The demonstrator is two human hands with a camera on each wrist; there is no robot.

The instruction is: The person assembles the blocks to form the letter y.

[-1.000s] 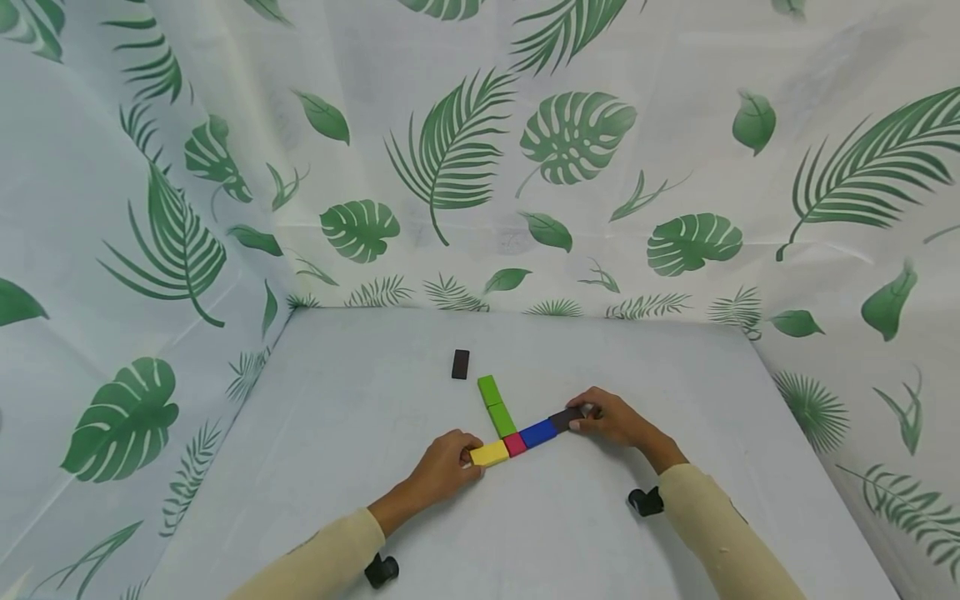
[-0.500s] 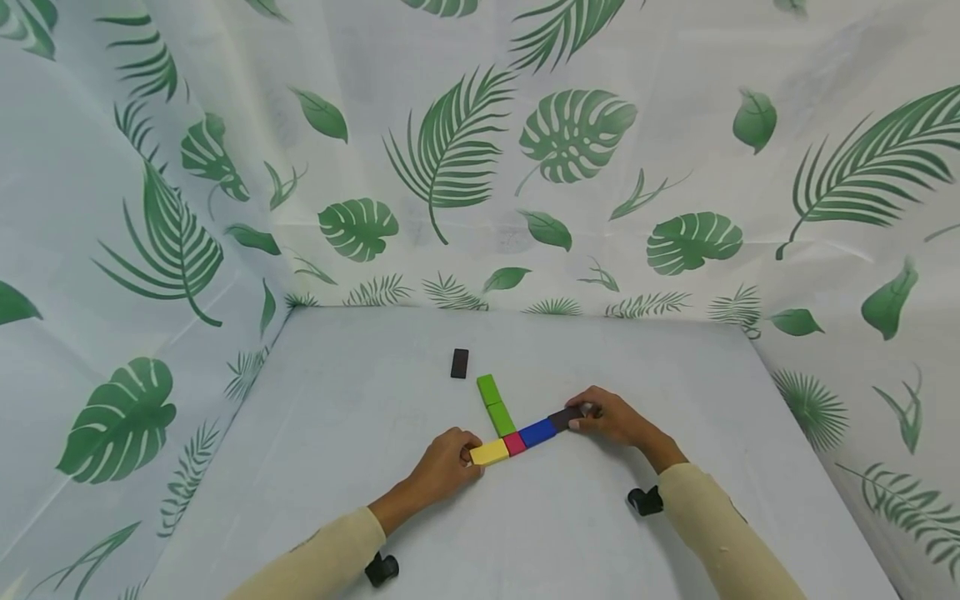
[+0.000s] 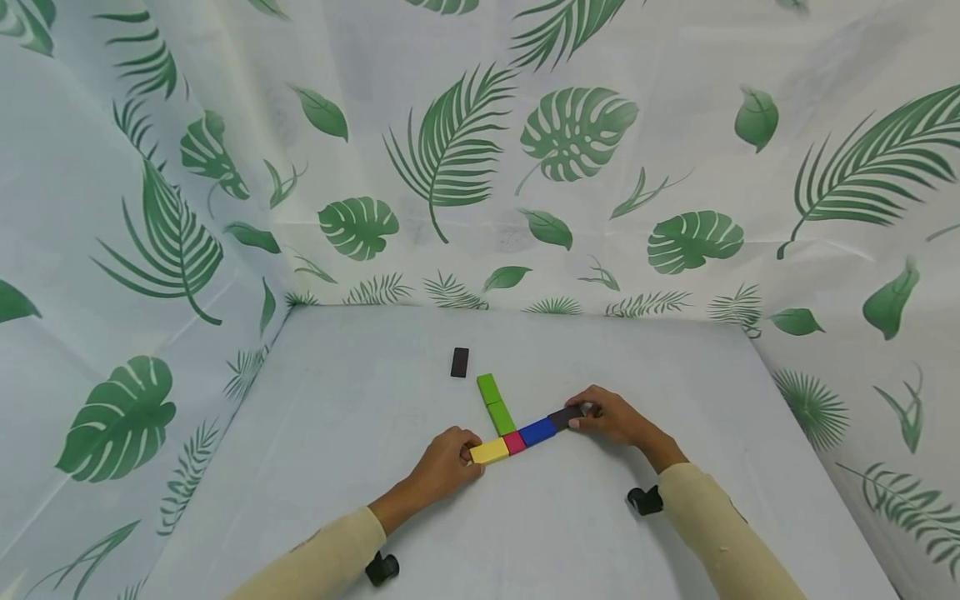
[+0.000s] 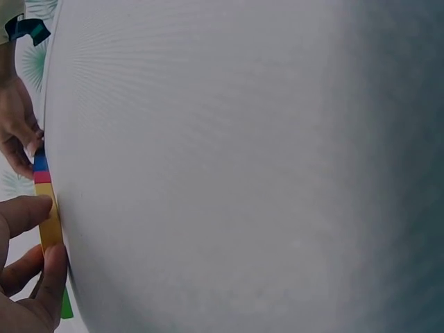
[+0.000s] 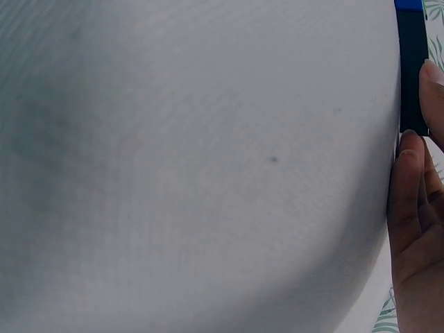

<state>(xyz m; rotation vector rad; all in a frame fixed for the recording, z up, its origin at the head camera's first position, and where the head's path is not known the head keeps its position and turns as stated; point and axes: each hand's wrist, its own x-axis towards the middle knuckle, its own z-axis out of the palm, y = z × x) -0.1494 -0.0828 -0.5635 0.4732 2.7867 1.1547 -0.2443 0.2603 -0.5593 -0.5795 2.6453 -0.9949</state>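
Observation:
A slanted row of blocks lies on the white table: yellow block, red block, blue block and black block, end to end. My left hand grips the yellow block at the row's left end, thumb and fingertips against it. At the other end my right hand holds the black block between thumb and fingers, covering part of it. Two green blocks form a line running away from the row, its near end at the red block. In the right wrist view the black block meets the blue one.
Another black block lies apart, behind and left of the green pair. Black wrist-worn devices hang under both sleeves. Leaf-patterned white sheets stand along the back and sides of the table.

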